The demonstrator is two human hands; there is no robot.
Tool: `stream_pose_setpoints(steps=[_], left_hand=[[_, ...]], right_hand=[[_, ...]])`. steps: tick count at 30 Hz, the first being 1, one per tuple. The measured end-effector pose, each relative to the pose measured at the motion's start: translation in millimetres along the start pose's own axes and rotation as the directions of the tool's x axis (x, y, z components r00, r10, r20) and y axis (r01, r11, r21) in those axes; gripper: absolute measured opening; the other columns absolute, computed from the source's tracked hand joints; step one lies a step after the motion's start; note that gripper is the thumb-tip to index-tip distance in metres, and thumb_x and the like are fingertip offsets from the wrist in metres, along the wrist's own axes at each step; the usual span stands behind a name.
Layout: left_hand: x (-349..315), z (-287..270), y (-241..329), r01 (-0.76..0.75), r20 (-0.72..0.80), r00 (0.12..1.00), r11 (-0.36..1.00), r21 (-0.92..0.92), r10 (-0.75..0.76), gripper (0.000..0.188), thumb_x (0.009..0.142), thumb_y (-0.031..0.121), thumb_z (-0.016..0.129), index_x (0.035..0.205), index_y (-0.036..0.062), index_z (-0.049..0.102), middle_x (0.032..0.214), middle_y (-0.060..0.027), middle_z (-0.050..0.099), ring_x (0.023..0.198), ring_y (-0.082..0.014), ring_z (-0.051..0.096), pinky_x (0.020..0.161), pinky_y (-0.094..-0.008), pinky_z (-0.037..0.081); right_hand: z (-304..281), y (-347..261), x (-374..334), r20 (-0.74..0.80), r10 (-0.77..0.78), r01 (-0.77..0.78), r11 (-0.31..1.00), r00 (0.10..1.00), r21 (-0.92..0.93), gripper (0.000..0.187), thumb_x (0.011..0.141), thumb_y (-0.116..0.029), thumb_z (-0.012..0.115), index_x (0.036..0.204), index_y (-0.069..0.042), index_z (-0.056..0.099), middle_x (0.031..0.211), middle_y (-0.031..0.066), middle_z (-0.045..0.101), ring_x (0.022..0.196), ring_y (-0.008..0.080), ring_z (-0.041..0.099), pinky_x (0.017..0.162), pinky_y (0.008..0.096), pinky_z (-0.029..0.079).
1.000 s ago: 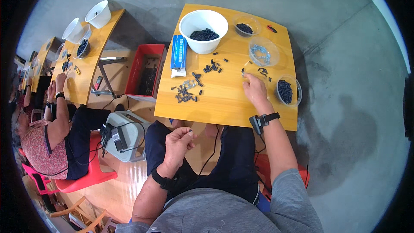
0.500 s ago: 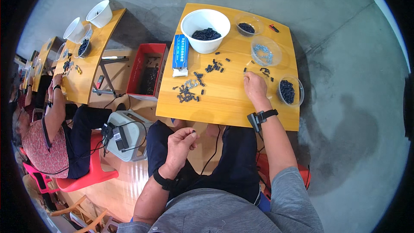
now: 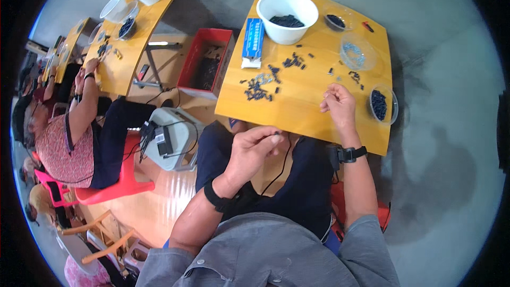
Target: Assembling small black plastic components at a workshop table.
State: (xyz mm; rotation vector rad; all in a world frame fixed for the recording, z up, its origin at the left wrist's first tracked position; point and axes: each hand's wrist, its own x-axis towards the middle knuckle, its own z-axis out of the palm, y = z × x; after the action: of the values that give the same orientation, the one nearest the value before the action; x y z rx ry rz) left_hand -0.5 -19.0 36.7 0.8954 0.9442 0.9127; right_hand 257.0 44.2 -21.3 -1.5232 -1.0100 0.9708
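My left hand [image 3: 248, 153] is raised just off the table's near edge, thumb and fingertips pinched on a small black piece [image 3: 277, 133]. Over the right part of the table is my right hand [image 3: 340, 107], its fingers curled together; whatever they hold is too small to make out. Beyond it lie a few loose black pieces [image 3: 355, 77]. A clear round tub [image 3: 383, 105] of black pieces stands to its right. Small black cylinders [image 3: 293, 60] are scattered mid-table, and black parts [image 3: 257, 94] mixed with clear bits lie nearer the left edge.
At the back stand a white bucket [image 3: 287, 0] of black pieces, a blue box [image 3: 253, 41], and clear tubs, one with silvery-blue bits [image 3: 357, 53]. A red crate [image 3: 205, 64] sits on the floor left of the table. Another person [image 3: 66, 138] works at the left table.
The view has shifted, so the table sits farther right and higher. My left hand has risen toward the table edge; my right has drawn back from the loose black pieces.
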Motion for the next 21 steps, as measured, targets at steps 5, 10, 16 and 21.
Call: stream_pose_setpoints(steps=[5, 10, 16, 21], left_hand=[[-7, 3, 9, -0.131, 0.067, 0.989, 0.990, -0.059, 0.135, 0.017, 0.087, 0.001, 0.061, 0.104, -0.0029, 0.065, 0.084, -0.0050, 0.065, 0.067, -0.0113, 0.060, 0.063, -0.0238, 0.051], [-19, 5, 15, -0.114, 0.025, 0.993, 0.988, -0.102, 0.117, 0.015, 0.087, 0.001, 0.061, 0.102, -0.0027, 0.065, 0.081, -0.0058, 0.065, 0.066, -0.0119, 0.061, 0.061, -0.0241, 0.051], [-28, 5, 18, -0.121, 0.064, 0.990, 0.990, -0.077, 0.126, 0.014, 0.088, 0.001, 0.061, 0.101, -0.0020, 0.064, 0.081, -0.0058, 0.065, 0.066, -0.0117, 0.061, 0.061, -0.0241, 0.052], [-34, 6, 19, -0.149, 0.082, 0.984, 0.985, -0.086, 0.156, 0.014, 0.088, 0.002, 0.061, 0.102, -0.0016, 0.064, 0.081, -0.0050, 0.065, 0.066, -0.0109, 0.061, 0.061, -0.0232, 0.052]], right_hand=[[19, -32, -36, 0.124, 0.061, -0.084, 0.978, 0.990, 0.189, 0.011, 0.088, 0.001, 0.052, 0.096, 0.005, 0.057, 0.081, 0.0095, 0.061, 0.060, 0.0134, 0.062, 0.053, 0.0253, 0.054], [37, -72, -75, 0.341, 0.008, -0.149, 0.909, 0.940, 0.389, 0.008, 0.091, -0.002, 0.053, 0.096, 0.002, 0.056, 0.087, 0.0098, 0.063, 0.064, 0.0134, 0.063, 0.055, 0.0251, 0.055], [47, -99, -110, 0.402, -0.099, -0.119, 0.867, 0.910, 0.484, 0.007, 0.091, -0.005, 0.056, 0.096, 0.000, 0.058, 0.088, 0.0070, 0.062, 0.064, 0.0107, 0.062, 0.057, 0.0225, 0.053], [47, -106, -124, 0.390, -0.179, 0.003, 0.911, 0.903, 0.412, 0.006, 0.090, -0.006, 0.059, 0.093, 0.000, 0.060, 0.076, -0.0001, 0.058, 0.058, 0.0038, 0.053, 0.051, 0.0182, 0.044]])
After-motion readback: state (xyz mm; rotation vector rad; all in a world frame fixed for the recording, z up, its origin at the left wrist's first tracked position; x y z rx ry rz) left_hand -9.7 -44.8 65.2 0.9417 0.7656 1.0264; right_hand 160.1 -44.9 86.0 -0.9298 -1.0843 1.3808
